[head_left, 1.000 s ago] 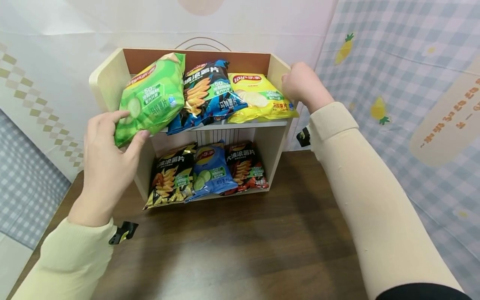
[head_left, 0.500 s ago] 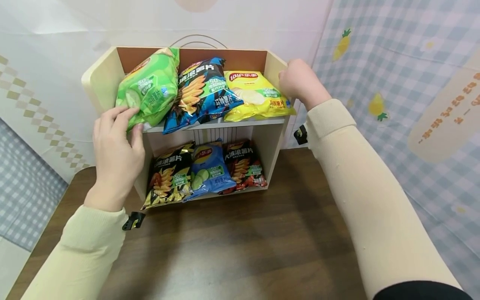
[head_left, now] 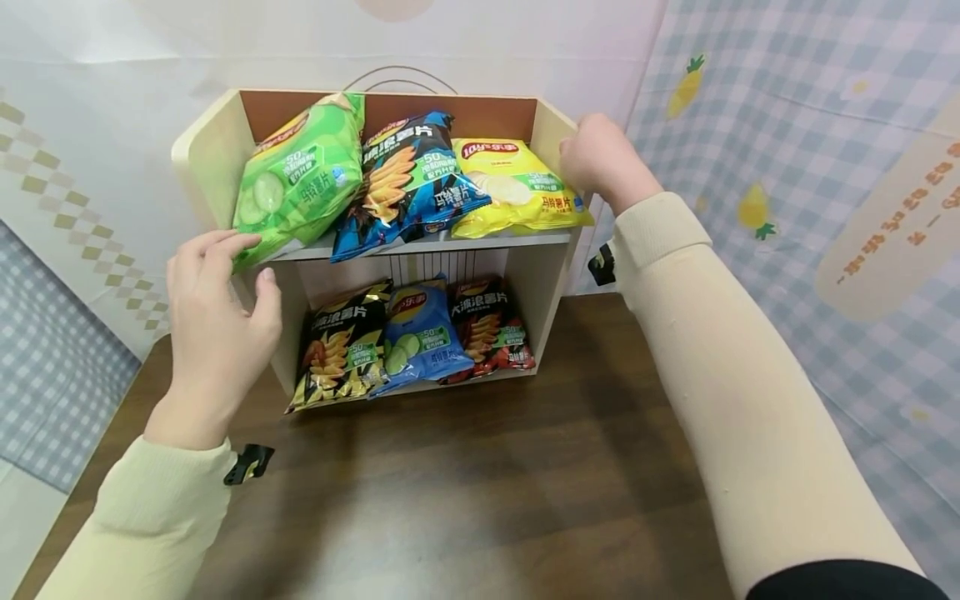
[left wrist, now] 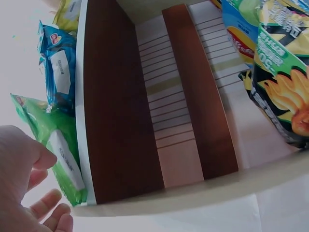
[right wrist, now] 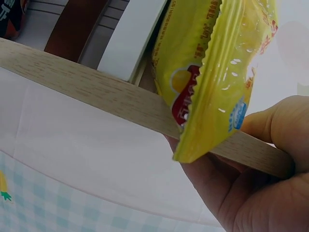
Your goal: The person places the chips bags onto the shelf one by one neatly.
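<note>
A green chip bag (head_left: 300,171) leans on the left of the upper shelf, its lower corner over the front edge. My left hand (head_left: 217,312) is at that corner, fingertips right by the bag, thumb spread away; in the left wrist view its fingers are loosely bent beside the green bag (left wrist: 63,154). My right hand (head_left: 607,162) grips the right side panel of the small two-tier shelf (head_left: 550,292). The right wrist view has thumb and fingers on either side of that panel (right wrist: 96,94), next to a yellow chip bag (right wrist: 212,82).
A black-and-blue chip bag (head_left: 408,183) stands mid upper shelf. Below are a black-and-gold bag (head_left: 341,346), a blue bag (head_left: 427,333) and a black-and-red bag (head_left: 491,325). The shelf stands on a brown wooden table (head_left: 465,492) against a cloth-covered wall (head_left: 300,42).
My left hand pushed the green bag's lower part in toward the shelf, then drew back left and down, its thumb coming off the bag. My right hand keeps its grip on the side panel.
</note>
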Motion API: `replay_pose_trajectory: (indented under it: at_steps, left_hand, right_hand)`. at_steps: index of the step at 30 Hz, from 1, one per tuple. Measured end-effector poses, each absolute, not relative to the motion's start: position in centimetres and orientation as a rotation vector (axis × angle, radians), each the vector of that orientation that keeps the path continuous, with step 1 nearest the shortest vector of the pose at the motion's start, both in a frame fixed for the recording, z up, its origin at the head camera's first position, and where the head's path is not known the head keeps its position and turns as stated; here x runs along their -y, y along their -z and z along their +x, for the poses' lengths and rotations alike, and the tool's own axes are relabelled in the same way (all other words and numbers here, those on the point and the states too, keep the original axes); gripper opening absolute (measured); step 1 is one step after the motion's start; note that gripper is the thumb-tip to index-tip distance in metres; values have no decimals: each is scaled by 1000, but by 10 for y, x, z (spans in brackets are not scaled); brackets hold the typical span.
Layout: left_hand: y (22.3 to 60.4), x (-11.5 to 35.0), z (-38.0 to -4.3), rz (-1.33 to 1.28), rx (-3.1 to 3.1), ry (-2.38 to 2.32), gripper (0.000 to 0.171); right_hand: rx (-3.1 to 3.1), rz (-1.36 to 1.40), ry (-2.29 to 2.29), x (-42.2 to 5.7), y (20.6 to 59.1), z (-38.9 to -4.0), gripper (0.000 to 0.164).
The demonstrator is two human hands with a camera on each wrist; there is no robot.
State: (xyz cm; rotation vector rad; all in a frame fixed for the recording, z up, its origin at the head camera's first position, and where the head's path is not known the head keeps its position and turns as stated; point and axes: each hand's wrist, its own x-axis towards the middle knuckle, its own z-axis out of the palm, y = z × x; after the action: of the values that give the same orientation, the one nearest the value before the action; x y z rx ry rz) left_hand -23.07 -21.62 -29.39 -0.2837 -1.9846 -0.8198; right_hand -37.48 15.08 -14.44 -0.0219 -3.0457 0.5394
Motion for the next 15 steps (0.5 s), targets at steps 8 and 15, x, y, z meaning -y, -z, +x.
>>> replay_pose_trajectory:
  at_steps: [8,15]
  left_hand:
    - [313,226,-215,-330,2005,778,33]
    - [332,229,-201,-361,2057,764,35]
  right_hand:
    - [3045,-10,-528,-152,146,-373,51]
    - [3039,-15,-588,-152,148,-373,48]
